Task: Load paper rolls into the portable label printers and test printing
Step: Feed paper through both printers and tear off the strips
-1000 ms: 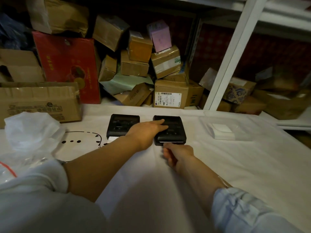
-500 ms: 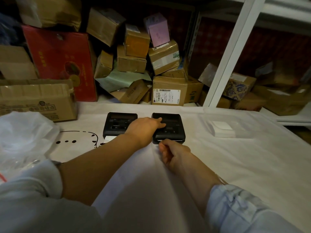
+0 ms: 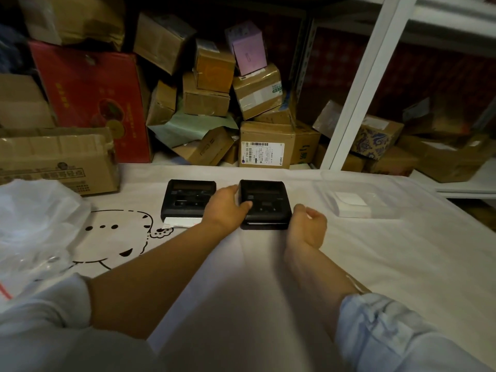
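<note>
Two black label printers lie side by side on a white cloth with a cartoon drawing. The left printer point(image 3: 188, 198) has a strip of white paper point(image 3: 182, 222) sticking out of its front. My left hand point(image 3: 224, 209) grips the left side of the right printer point(image 3: 268, 208), thumb lying on its top. My right hand point(image 3: 308, 225) rests on the cloth just beside that printer's right edge, fingers loosely curled and apart, with nothing in it. No paper shows at the right printer's front slot.
A clear plastic pack with a white paper stack point(image 3: 351, 204) lies to the right of the printers. A crumpled plastic bag point(image 3: 35, 218) and a cardboard box point(image 3: 59, 162) sit at the left. Piled cartons point(image 3: 264, 146) and a white shelf post point(image 3: 359, 84) stand behind.
My right hand has left the front edge of the right printer, moved to its right side and spread its fingers. My left hand stays on that printer.
</note>
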A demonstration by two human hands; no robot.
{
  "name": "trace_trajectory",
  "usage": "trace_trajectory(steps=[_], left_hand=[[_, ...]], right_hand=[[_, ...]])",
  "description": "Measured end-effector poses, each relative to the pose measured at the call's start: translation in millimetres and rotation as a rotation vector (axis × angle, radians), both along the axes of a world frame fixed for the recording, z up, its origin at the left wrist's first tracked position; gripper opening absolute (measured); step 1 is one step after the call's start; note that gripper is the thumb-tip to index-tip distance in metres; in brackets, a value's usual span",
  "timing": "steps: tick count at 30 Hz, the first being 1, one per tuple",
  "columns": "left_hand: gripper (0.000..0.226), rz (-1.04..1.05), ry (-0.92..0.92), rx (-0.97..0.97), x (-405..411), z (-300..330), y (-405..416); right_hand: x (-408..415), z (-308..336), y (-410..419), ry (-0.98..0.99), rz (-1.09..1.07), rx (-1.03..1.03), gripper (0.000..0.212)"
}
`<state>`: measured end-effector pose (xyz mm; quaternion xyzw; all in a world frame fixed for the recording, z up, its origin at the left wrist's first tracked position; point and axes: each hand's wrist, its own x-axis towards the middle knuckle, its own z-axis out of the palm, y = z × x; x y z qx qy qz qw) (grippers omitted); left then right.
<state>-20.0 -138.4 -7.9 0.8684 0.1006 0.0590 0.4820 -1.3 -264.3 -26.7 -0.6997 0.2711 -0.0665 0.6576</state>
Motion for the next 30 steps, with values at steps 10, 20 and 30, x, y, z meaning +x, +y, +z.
trace_trajectory(steps=[10, 20, 30], left_hand=[[0.042, 0.049, 0.081, -0.102, 6.8, -13.7, -7.6], [0.042, 0.001, 0.070, 0.000, 3.6, -13.7, -6.6], [0.069, -0.130, 0.053, 0.253, 3.7, -7.1, 7.2]], right_hand=[[9.7, -7.6, -25.2, -0.163, 0.548, -0.140, 0.044], [12.4, -15.7, -26.9, -0.254, 0.532, -0.144, 0.048], [-8.4, -6.3, -25.2, -0.489, 0.326, -0.777, 0.023]])
